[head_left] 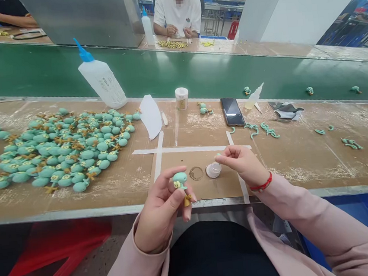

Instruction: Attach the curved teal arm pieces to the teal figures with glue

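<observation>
1. The left hand (165, 200) is half curled; its thumb and fingers have hold of the figure (180, 179), with green head and brown body. The figure is above the near edge of the desk (196, 128). Probably it is held lightly by the fingertips so that its body stays free and visible.

2. The right hand (242, 162) is nearly closed. Thumb and forefinger pinch a small green piece (218, 155), mostly hidden, just above the whitish cup (213, 170). Whether piece and cup touch, one cannot tell. Such a fine pinch seems suitable for so little a thing.

3. White tape (188, 148) encloses a place at the near edge, perhaps for keeping the middle apart from the parts.

4. The heap of figures (74, 144) covers the left part of the desk, and curved green pieces (269, 132) lie toward the right; it seems each hand has its own supply side.

5. The bottle (103, 83) and the phone (232, 111) are near the far edge, presumably out of the way.
</observation>
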A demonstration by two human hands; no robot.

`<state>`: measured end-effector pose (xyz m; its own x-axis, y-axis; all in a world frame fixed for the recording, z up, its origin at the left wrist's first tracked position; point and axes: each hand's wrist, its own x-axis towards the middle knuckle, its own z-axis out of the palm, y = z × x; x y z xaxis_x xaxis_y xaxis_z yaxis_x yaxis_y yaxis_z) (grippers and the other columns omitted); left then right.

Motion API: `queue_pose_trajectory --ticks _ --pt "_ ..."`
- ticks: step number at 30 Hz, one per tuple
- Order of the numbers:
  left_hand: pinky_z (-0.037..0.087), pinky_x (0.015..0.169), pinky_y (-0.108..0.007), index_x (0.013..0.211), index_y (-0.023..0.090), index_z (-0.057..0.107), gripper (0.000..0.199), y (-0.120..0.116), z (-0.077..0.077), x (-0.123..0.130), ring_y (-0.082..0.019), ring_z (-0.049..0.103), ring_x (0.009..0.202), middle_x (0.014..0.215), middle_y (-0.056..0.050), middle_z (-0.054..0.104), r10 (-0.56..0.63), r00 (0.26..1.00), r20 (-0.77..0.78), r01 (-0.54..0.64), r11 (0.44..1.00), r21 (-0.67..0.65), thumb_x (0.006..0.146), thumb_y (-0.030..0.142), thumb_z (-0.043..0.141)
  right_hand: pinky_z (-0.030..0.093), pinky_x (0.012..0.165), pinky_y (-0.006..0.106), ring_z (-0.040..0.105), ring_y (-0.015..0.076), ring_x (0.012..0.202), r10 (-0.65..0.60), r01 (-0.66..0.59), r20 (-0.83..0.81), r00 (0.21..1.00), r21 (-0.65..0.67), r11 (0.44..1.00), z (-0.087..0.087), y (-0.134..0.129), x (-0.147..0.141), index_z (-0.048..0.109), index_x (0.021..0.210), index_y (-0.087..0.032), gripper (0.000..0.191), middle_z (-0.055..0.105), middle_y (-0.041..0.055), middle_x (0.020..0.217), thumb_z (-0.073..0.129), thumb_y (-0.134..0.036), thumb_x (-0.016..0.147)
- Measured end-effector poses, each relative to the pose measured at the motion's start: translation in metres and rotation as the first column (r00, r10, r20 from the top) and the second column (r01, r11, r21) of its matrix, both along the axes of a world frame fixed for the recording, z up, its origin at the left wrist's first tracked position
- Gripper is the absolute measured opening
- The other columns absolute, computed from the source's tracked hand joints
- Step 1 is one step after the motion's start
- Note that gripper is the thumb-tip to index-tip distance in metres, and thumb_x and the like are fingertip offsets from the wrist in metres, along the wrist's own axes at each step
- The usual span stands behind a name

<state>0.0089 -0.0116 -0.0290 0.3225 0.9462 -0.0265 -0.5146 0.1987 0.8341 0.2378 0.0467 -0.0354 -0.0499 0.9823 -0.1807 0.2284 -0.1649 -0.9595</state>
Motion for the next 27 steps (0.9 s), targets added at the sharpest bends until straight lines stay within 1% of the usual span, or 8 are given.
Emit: queue_pose_trajectory --ticks 3,9,20,23,25,27 --pt "0.049 0.048 -0.015 0.116 0.031 0.065 0.028 0.001 -0.001 0.0 -0.006 0.061 0.047 0.074 -0.001 0.072 0.0 1.0 -0.006 -0.001 1.0 -0.006 0.088 0.029 0.066 0.024 0.056 0.027 0.035 0.0089 0.056 0.009 -0.009 0.017 1.0 -0.003 1.0 -0.001 0.001 0.0 0.053 0.061 -0.018 0.04 0.046 -0.0051 0.057 0.076 -0.049 0.07" --pt "0.051 0.049 -0.017 0.119 0.029 0.062 0.031 0.001 -0.002 0.001 -0.008 0.063 0.05 0.076 -0.001 0.072 0.006 0.999 -0.04 -0.007 1.0 -0.026 0.088 0.027 0.067 0.023 0.055 0.026 0.034 0.0088 0.055 0.034 -0.034 0.037 0.999 -0.009 0.999 -0.001 0.001 0.0 0.053 0.061 -0.018 0.041 0.044 -0.0053 0.056 0.075 -0.051 0.069" --pt "0.048 0.048 -0.02 0.117 0.026 0.06 0.033 -0.001 0.002 0.0 -0.009 0.06 0.05 0.076 -0.001 0.07 0.04 0.992 -0.121 -0.048 0.997 -0.065 0.086 0.028 0.068 0.024 0.053 0.026 0.031 0.0093 0.055 0.083 -0.084 0.093 0.992 0.008 0.996 0.005 0.001 0.005 0.05 0.062 -0.019 0.045 0.04 -0.0054 0.055 0.072 -0.057 0.072" --pt "0.048 0.049 -0.02 0.119 0.026 0.061 0.033 -0.001 0.0 0.0 -0.009 0.061 0.05 0.076 -0.001 0.07 0.039 0.992 -0.116 -0.046 0.997 -0.059 0.087 0.027 0.067 0.026 0.054 0.026 0.033 0.0098 0.056 0.162 -0.168 0.153 0.975 0.021 0.986 0.006 0.002 0.011 0.051 0.065 -0.019 0.042 0.042 -0.0047 0.058 0.067 -0.056 0.078" --pt "0.048 0.05 -0.02 0.12 0.026 0.061 0.033 -0.001 -0.001 0.0 -0.009 0.061 0.051 0.076 -0.001 0.069 0.038 0.993 -0.112 -0.044 0.997 -0.057 0.087 0.027 0.067 0.029 0.056 0.026 0.037 0.0109 0.059 0.231 -0.248 0.223 0.947 0.05 0.968 0.008 0.001 0.015 0.053 0.068 -0.018 0.038 0.045 -0.0032 0.062 0.061 -0.052 0.083" --pt "0.048 0.05 -0.02 0.121 0.026 0.062 0.034 -0.001 -0.003 0.001 -0.009 0.06 0.051 0.076 -0.001 0.069 0.041 0.993 -0.109 -0.047 0.997 -0.059 0.087 0.027 0.067 0.032 0.059 0.027 0.041 0.0122 0.062 0.271 -0.307 0.291 0.917 0.086 0.948 0.01 0.001 0.02 0.054 0.073 -0.018 0.032 0.048 -0.0019 0.066 0.057 -0.047 0.088"
